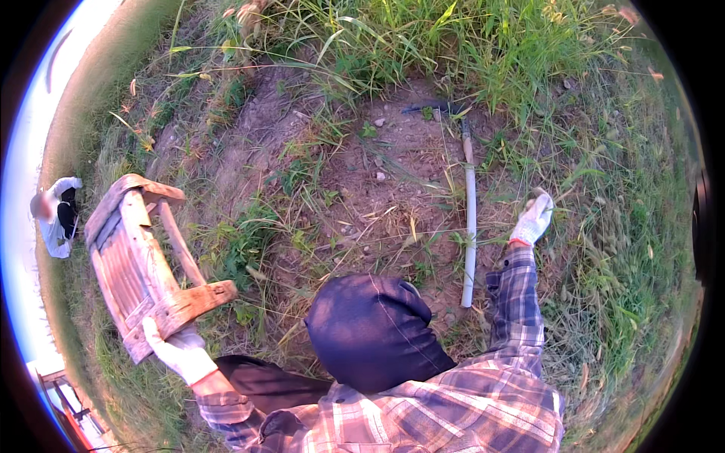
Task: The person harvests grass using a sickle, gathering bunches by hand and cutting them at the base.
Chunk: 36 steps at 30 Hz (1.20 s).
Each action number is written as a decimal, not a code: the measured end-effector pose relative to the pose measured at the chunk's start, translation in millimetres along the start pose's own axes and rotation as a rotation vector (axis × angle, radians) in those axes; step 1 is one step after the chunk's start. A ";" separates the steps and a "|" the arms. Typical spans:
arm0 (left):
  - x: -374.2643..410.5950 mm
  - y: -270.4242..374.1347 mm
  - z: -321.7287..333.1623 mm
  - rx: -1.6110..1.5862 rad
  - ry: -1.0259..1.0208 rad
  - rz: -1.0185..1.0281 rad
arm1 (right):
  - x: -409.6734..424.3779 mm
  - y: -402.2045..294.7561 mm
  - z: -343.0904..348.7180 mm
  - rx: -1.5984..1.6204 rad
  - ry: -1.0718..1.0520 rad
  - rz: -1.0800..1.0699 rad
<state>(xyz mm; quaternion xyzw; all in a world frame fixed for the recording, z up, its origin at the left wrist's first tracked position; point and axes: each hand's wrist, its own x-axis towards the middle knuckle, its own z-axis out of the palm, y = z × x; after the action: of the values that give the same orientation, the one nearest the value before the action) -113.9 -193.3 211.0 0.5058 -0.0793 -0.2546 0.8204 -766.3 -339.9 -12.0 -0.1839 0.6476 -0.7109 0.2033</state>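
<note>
My left hand (178, 351), in a white knit glove, grips the near end of a small wooden stool (150, 260). The weathered stool is tilted, with its boards and legs showing. My right hand (533, 218), also gloved, is at the right among grass stems (566, 195). Its fingers look curled, but whether they hold a stem is unclear. Between the hands, a long-handled tool, a hoe or pick, lies on the soil, its pale handle (470, 221) towards me and its dark metal head (436, 106) at the far end. A dark cloth head covering (368, 334) hides the ground near my body.
Tall green grass (510, 51) grows beyond the tool. Weeds (246, 243) and small stones (380, 176) dot the reddish soil. Another person (56, 218) in light clothing is at the far left edge. A partly seen structure (71, 407) stands at the lower left.
</note>
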 end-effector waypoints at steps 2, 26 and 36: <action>-6.6 -61.8 -2.5 -0.037 -0.032 -0.116 | 26.7 20.5 -48.1 -0.047 0.166 0.002; -137.9 -159.7 124.3 1.714 -0.753 0.563 | 78.5 123.5 -37.1 -1.267 -0.213 -0.299; -101.3 -189.5 145.5 2.188 -1.333 0.375 | 76.3 124.5 -41.5 -1.301 -0.274 -0.175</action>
<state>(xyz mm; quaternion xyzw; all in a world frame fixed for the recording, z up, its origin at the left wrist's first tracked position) -321.1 -325.7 128.2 0.6678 -0.7054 -0.1411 -0.1912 -846.7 -354.8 -140.0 -0.4092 0.8954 -0.1598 0.0730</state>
